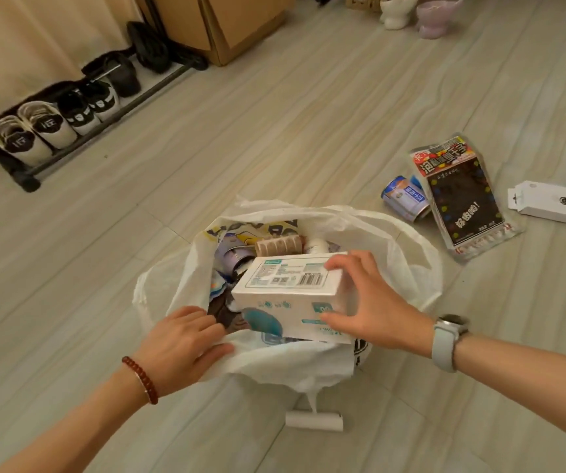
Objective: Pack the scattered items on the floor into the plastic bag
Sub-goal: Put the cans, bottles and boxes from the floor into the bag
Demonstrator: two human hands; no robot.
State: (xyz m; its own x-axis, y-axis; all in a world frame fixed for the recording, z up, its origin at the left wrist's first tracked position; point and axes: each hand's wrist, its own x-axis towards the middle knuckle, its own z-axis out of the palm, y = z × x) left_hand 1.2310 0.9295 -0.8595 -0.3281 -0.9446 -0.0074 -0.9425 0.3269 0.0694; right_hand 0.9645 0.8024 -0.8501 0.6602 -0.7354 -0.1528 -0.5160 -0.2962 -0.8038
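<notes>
Head view. White plastic bag (408,268) sits open on the pale wood-look floor (274,131), mouth spread wide; it serves as the landmark for everything below.

Right hand (373,302), grey-strap watch (447,339) on the wrist, grips a white rectangular cardboard box with teal printing (288,295) at its right end, thumb on the front face, fingers (339,264) curled over the top edge. Box sits tilted in the bag's mouth, on top of the contents.

Left hand (186,343), dark red bead bracelet (140,378) on the wrist, holds the bag's near-left rim, fingers tucked inside the opening and thumb pressing the plastic from outside.

Inside the bag, behind the box: a tan ribbed cylinder (278,245), a small white round container (315,245), crumpled printed wrappers (230,261).

Right of the bag, on the floor: a blue and silver can lying on its side (404,198); a black and red printed foil packet (465,199) lying flat, touching the can; further right, a long white flat box (558,208).

Just in front of the bag: a small white paper roll (314,421).

Far left of the bag: a black metal shoe rack (29,175) with shoes. Beyond the bag: a brown cardboard carton (227,25).
</notes>
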